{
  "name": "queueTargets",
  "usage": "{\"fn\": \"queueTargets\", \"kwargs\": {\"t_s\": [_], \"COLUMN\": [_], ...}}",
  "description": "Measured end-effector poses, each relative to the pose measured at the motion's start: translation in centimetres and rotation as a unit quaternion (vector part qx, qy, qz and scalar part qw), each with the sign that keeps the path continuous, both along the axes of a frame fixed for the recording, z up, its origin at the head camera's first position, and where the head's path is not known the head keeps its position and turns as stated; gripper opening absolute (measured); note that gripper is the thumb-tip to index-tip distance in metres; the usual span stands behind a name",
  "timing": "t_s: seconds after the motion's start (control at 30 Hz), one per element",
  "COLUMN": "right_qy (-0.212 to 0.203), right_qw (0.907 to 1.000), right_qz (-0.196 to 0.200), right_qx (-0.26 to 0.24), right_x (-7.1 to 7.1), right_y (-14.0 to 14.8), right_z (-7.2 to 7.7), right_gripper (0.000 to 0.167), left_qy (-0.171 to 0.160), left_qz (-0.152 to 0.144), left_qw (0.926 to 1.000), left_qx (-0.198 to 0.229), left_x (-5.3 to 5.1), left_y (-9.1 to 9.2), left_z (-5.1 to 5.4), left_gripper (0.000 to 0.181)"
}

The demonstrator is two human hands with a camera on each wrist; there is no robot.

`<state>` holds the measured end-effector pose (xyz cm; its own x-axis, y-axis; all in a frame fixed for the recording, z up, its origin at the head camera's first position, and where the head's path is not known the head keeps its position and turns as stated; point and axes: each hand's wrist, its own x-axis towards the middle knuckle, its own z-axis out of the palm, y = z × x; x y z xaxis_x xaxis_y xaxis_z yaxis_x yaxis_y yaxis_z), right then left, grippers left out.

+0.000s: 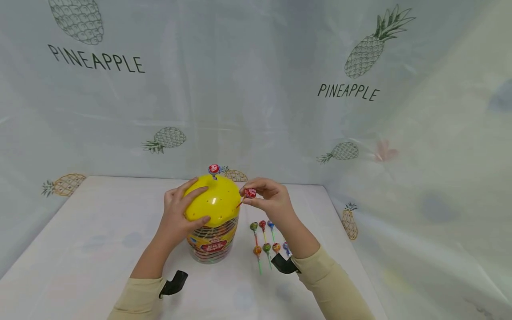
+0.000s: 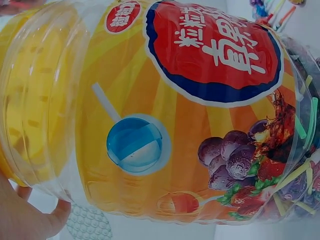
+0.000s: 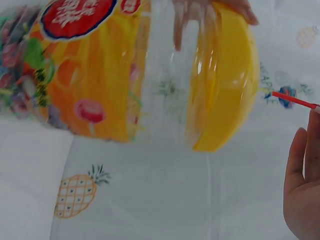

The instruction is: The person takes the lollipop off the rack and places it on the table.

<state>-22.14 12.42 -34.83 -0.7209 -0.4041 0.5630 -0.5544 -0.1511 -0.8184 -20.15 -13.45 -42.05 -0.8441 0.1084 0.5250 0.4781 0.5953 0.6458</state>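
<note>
A clear plastic jar with a yellow and orange fruit label stands on the table, topped by a domed yellow lid dotted with small holes. My left hand grips that lid from the left, thumb in front and fingers spread over the top. One lollipop in a red and blue wrapper stands upright from the lid's top. Between thumb and fingers, my right hand pinches a red-wrapped lollipop just right of the lid. Its red stick points toward the dome; contact is hard to tell.
Several lollipops in coloured wrappers lie in two rows on the white table, right of the jar and partly behind the right forearm. A pineapple-print sheet hangs behind and along the right side. More wrapped candy fills part of the jar.
</note>
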Motion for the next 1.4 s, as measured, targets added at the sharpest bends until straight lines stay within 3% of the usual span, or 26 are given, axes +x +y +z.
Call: {"fn": "queueTargets", "kwargs": {"t_s": [0.17,0.4,0.6,0.8,1.03,1.4], "right_qy": [-0.054,-0.126,-0.146,-0.166,-0.186,-0.235], "right_qw": [0.9984,0.9902,0.9847,0.9733,0.9645,0.9378], "right_qz": [-0.004,-0.060,-0.090,-0.139,-0.149,-0.200], "right_qx": [-0.016,0.002,0.032,0.076,0.114,0.160], "right_x": [-0.2,-0.4,-1.1,-1.8,-2.3,-3.8], "right_y": [2.3,5.4,9.0,13.1,16.6,20.1], "right_z": [-0.8,-2.3,-4.7,-7.1,-8.9,-12.1], "right_gripper": [0.015,0.025,0.030,0.030,0.030,0.029], "left_qy": [-0.004,-0.002,0.003,-0.005,-0.002,-0.003], "left_qz": [0.000,-0.002,-0.006,-0.003,-0.003,-0.006], "left_qw": [1.0000,1.0000,1.0000,1.0000,1.0000,1.0000], "left_qx": [0.004,0.003,0.006,0.001,0.000,0.006], "left_x": [0.1,0.0,-0.1,0.0,0.1,0.1], "left_y": [0.0,0.0,-0.1,0.0,-0.1,0.0], "left_z": [-0.1,0.0,0.1,0.1,0.1,0.0], "left_gripper": [0.062,0.062,0.062,0.062,0.062,0.062]}}
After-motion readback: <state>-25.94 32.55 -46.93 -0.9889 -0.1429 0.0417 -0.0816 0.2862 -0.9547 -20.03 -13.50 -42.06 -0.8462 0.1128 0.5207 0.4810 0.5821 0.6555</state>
